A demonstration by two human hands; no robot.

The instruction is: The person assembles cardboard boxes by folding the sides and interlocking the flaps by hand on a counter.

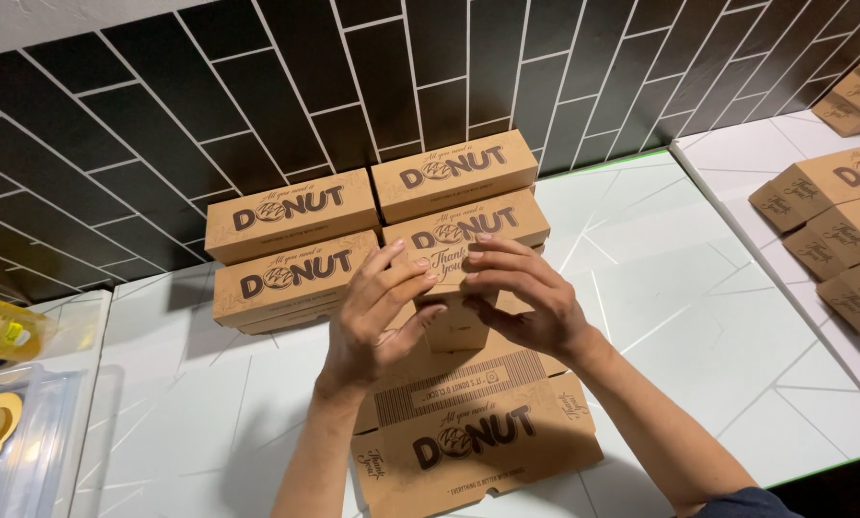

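Bare forearms; dark sleeve edge [746, 501] at right elbow.

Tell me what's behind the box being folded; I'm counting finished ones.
Behind the half-folded box, four closed brown boxes are stacked in twos against the black tile wall. Both hands cover parts of them.

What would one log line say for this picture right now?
left hand: folding box flap | right hand: same | flat brown box: on white table | stacked boxes: behind

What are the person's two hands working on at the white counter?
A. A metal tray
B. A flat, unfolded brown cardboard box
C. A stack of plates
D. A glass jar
B: the left hand and right hand fold up a flap of the flat brown cardboard box lying on the white counter, in front of the stacked finished boxes.
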